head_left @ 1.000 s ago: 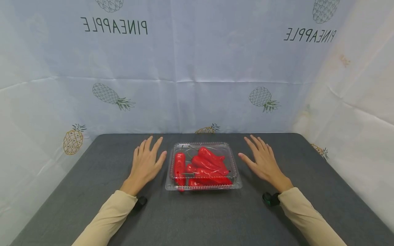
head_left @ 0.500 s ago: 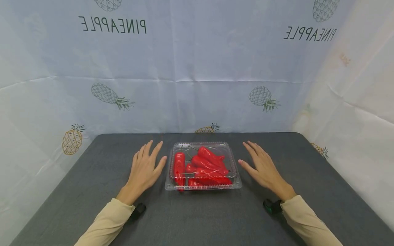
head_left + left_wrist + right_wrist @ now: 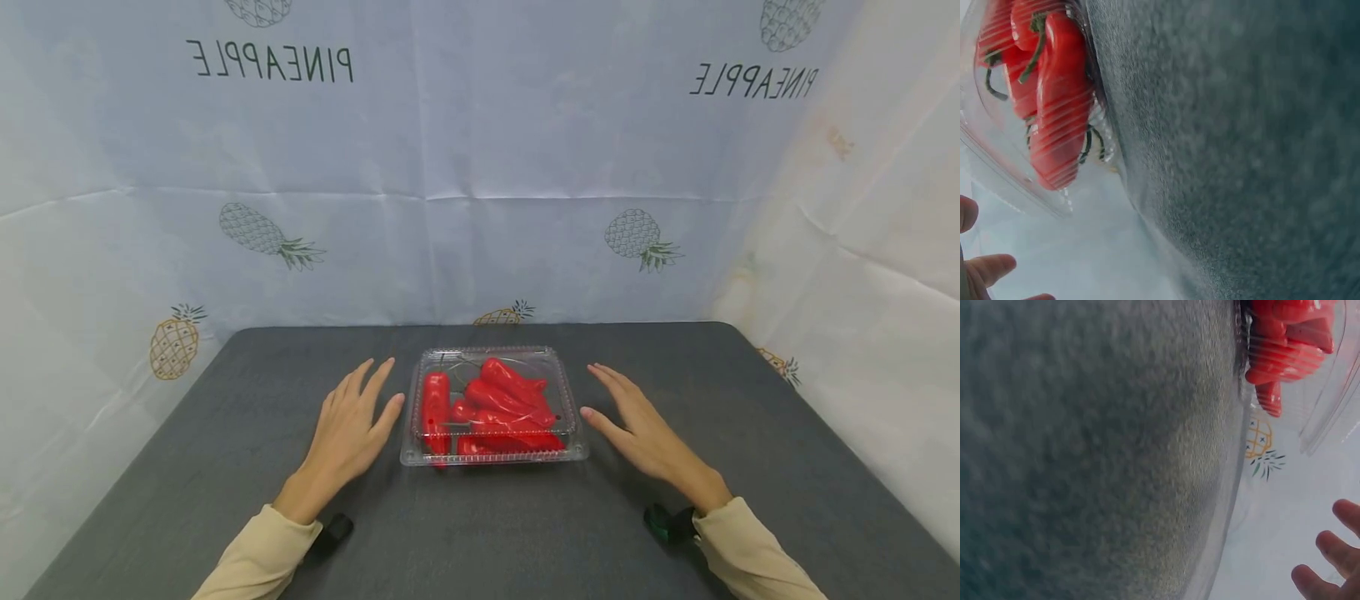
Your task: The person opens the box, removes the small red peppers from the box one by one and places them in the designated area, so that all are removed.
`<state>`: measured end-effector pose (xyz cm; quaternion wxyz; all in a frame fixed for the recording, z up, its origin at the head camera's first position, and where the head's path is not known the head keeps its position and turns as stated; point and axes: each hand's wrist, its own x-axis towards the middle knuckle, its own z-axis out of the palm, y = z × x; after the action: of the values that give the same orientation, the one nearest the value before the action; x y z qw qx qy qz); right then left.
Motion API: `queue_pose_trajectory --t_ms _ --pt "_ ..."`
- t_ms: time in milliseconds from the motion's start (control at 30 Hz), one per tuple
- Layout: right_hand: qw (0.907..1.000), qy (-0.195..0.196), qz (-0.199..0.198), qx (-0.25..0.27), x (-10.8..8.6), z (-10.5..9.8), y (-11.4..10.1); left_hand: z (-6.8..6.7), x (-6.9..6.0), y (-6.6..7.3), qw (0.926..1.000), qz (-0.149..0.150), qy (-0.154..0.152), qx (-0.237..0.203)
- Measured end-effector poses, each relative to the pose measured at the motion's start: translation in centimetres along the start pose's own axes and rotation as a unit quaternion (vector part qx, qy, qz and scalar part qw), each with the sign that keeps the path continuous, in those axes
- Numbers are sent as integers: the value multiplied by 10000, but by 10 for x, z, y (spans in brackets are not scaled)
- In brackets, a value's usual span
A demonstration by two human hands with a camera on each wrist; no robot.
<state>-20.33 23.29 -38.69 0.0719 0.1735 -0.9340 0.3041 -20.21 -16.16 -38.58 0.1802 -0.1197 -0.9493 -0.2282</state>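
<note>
A clear plastic clamshell box [image 3: 566, 446] with its lid down sits mid-table, holding several red chili peppers [image 3: 517, 400] with green stems. To its left is my left hand [image 3: 345, 437], fingers spread and holding nothing, its thumb near the box's side. On the other side my right hand [image 3: 645, 429] lies with straight fingers, also holding nothing and apart from the box. The left wrist view shows a long red pepper [image 3: 1063, 106] through the clear wall, with a few fingertips [image 3: 994, 269] at the lower left. Fingertips [image 3: 1335, 550] of the right hand show in the right wrist view.
The dark grey table [image 3: 480, 533] carries the box. Behind and at the sides hangs a pale cloth [image 3: 465, 150] printed with pineapples and mirrored lettering. A dark wrist camera [image 3: 333, 533] is on the left wrist, another dark camera [image 3: 667, 525] on the right.
Both hands have drawn back a little toward the near edge of the table, beside the box. The box and peppers have stayed in place.
</note>
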Motion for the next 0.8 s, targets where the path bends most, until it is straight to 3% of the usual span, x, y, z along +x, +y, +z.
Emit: queue_pose_trajectory --t_ms 233,533,667,800 --pt "9992 -289 207 208 -5 1 -5 -1 -7 4 9998 -60 -119 -120" --pt "9928 -909 155 764 -7 0 -10 -2 -17 2 9974 1 -553 -455" --pt "9881 -1093 129 1079 -7 0 -8 -2 -19 1 9923 -47 -934 -818" --pt "9807 -1319 178 1429 -6 -1 -9 -3 -18 0 9823 -241 -1340 -1284"
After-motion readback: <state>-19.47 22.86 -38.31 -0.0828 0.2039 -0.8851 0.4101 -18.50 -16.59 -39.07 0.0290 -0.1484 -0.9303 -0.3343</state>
